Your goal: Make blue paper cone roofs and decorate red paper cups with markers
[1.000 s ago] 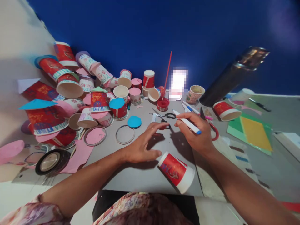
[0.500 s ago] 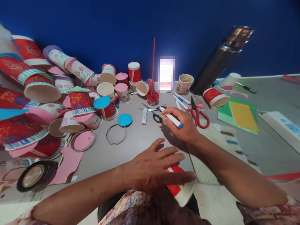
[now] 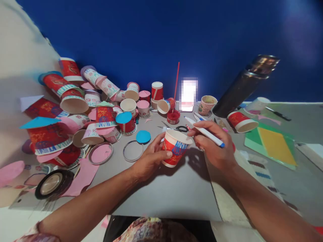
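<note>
A red paper cup (image 3: 174,153) with blue marks below its white rim is held by my left hand (image 3: 153,156), thumb across its front. The cup is a little tilted, its open mouth up, above the grey table. In my right hand (image 3: 214,141) is a white marker pen (image 3: 205,132) with a blue end, lying slantwise across the fingers. Those fingertips are close to the cup's rim; whether they touch it I cannot tell. Behind the cup lie black-handled scissors (image 3: 181,128), partly hidden. To its left are a blue paper disc (image 3: 143,136) and a grey ring (image 3: 124,155).
Decorated paper cups (image 3: 68,101) crowd the left side in a pile. At the back stand a bright phone (image 3: 188,95), a patterned cup (image 3: 207,105) and a leaning black flask (image 3: 238,89). Green and yellow sheets (image 3: 276,146) lie at the right, near a cloth (image 3: 227,191).
My left hand has raised the red cup from near my lap to above the table and now grips its side. My right hand, still with the marker, is beside the rim. The view has shifted.
</note>
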### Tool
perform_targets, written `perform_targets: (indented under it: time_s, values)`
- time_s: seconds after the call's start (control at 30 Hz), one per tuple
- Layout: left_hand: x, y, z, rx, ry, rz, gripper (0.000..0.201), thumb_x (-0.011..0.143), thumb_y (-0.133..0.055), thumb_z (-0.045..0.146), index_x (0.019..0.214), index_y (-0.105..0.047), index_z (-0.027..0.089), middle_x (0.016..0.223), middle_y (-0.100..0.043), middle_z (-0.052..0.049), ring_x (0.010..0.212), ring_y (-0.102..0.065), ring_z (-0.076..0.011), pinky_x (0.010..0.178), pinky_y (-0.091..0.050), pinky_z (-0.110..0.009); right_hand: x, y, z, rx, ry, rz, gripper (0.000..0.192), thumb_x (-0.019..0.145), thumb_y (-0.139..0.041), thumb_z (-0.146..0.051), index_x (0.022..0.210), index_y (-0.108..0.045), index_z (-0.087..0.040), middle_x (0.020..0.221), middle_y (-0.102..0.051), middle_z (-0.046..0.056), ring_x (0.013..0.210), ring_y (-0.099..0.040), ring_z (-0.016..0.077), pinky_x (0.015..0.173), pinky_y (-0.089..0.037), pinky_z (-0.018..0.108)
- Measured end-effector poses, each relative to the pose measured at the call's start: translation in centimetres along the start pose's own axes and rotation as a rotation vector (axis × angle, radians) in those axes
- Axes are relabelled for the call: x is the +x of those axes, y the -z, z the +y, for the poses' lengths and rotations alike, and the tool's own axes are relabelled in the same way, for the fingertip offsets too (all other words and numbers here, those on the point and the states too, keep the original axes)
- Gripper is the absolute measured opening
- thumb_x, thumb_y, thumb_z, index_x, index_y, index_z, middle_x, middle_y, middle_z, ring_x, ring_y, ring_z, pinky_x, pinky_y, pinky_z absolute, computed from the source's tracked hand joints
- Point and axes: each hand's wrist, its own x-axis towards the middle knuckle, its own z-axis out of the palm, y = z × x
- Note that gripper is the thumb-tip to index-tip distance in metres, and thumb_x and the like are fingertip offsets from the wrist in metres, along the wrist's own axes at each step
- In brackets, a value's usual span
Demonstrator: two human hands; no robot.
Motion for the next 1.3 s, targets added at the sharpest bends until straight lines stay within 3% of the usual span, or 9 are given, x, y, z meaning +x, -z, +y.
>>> perform_targets:
  time_s: [0.17,0.3,0.4,0.5,0.67,0.83,0.93,1.1,1.3]
  values:
    - [0.1,-0.1,-0.4,-0.100,0.039,0.009,0.059,0.072,-0.082,0.025,0.128,-0.063,0.019,0.117,-0.072,-0.011,0.101,-0.069,-0.0241,0.096,-0.048,-0.035,-0.6,-0.1,-1.5,-0.070,0.033,-0.106,0.021,0.084,-0.070,-0.023,0.104,-0.070,-0.024,0.091,-0.075,0.003,0.077,-0.070,0.0190,0.066,-0.058,0.030]
    - [-0.1,0.8,-0.1,-0.008,0.011,-0.051,0.084,0.070,-0.087,0.039,0.145,-0.051,0.024,0.139,-0.061,-0.015,0.128,-0.058,-0.0331,0.106,-0.045,-0.044,-0.4,0.4,-0.8,-0.028,-0.074,-0.081,0.017,0.085,-0.072,-0.029,0.101,-0.073,-0.024,0.088,-0.073,0.002,0.066,-0.065,0.0160,0.057,-0.053,0.027]
    - [-0.5,1.5,0.8,0.321,-0.156,-0.083,0.112,0.060,-0.094,0.033,0.156,-0.035,0.034,0.158,-0.040,-0.012,0.146,-0.038,-0.0370,0.116,-0.036,-0.049,0.0,0.8,-0.2,0.023,-0.133,-0.062,0.019,0.085,-0.073,-0.031,0.102,-0.073,-0.024,0.092,-0.073,0.002,0.069,-0.064,0.0156,0.059,-0.051,0.027]
    - [-0.9,1.6,1.7,0.747,-0.350,-0.111,0.121,0.055,-0.096,0.027,0.158,-0.032,0.036,0.165,-0.027,-0.009,0.152,-0.025,-0.0388,0.124,-0.023,-0.052,0.1,0.8,-0.3,-0.002,-0.142,-0.087,0.017,0.084,-0.074,-0.030,0.100,-0.074,-0.024,0.089,-0.072,0.002,0.070,-0.065,0.0160,0.060,-0.052,0.027]
    - [-0.9,1.4,1.8,1.064,-0.490,-0.175,0.101,0.069,-0.084,0.021,0.157,-0.035,0.029,0.157,-0.039,-0.013,0.146,-0.033,-0.0384,0.124,-0.021,-0.056,0.0,0.0,-0.8,-0.042,-0.125,-0.122,0.017,0.083,-0.073,-0.029,0.099,-0.074,-0.023,0.087,-0.074,0.002,0.073,-0.068,0.0174,0.063,-0.055,0.029]
    - [-0.8,1.5,1.4,1.075,-0.472,-0.114,0.097,0.069,-0.077,0.013,0.156,-0.037,0.031,0.147,-0.043,-0.012,0.140,-0.040,-0.0355,0.119,-0.034,-0.053,0.1,-0.4,-0.7,-0.002,-0.106,0.051,0.022,0.088,-0.070,-0.029,0.109,-0.073,-0.024,0.090,-0.078,0.003,0.062,-0.064,0.0143,0.055,-0.052,0.027]
    - [-0.7,1.7,1.2,0.977,-0.436,-0.050,0.091,0.072,-0.076,0.014,0.153,-0.039,0.031,0.147,-0.041,-0.011,0.140,-0.041,-0.0324,0.117,-0.040,-0.048,0.0,0.1,-0.8,0.110,-0.054,0.161,0.016,0.092,-0.068,-0.033,0.102,-0.077,-0.023,0.069,-0.072,0.001,0.049,-0.055,0.0118,0.044,-0.043,0.025]
    - [-0.4,2.0,0.6,0.863,-0.392,0.004,0.085,0.072,-0.080,0.015,0.147,-0.041,0.026,0.148,-0.040,-0.012,0.139,-0.045,-0.0326,0.118,-0.040,-0.049,-1.3,0.3,-2.2,-0.104,0.158,0.045,0.009,0.089,-0.070,-0.023,0.092,-0.078,-0.027,0.077,-0.075,0.001,0.058,-0.066,0.0153,0.049,-0.051,0.027]
    - [-0.3,2.2,0.5,0.866,-0.413,0.034,0.083,0.068,-0.077,0.009,0.143,-0.044,0.024,0.146,-0.043,-0.013,0.138,-0.045,-0.0356,0.119,-0.038,-0.053,-2.2,-0.6,-2.9,-0.309,0.409,-0.087,0.018,0.085,-0.068,-0.009,0.095,-0.070,-0.024,0.080,-0.075,0.001,0.066,-0.068,0.0174,0.060,-0.055,0.031]
